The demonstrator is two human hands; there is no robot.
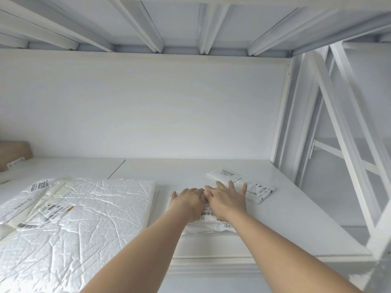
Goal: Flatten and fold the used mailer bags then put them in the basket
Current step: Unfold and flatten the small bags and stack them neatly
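Head view | small mailer bag [208,224] lower centre on white desk [285,225], long axis toward wall | left hand [187,203], right hand [225,199] flat, spread, side by side on it | equally near.

1. Left hand [189,203] and right hand [224,199] lie flat, palms down, fingertips touching, on a small white mailer bag [208,224].
2. Just beyond the right fingers [232,186] lies a folded mailer [257,190].
3. Left of the left fingers lies a large crinkled mailer [95,208] on the white table [285,218].
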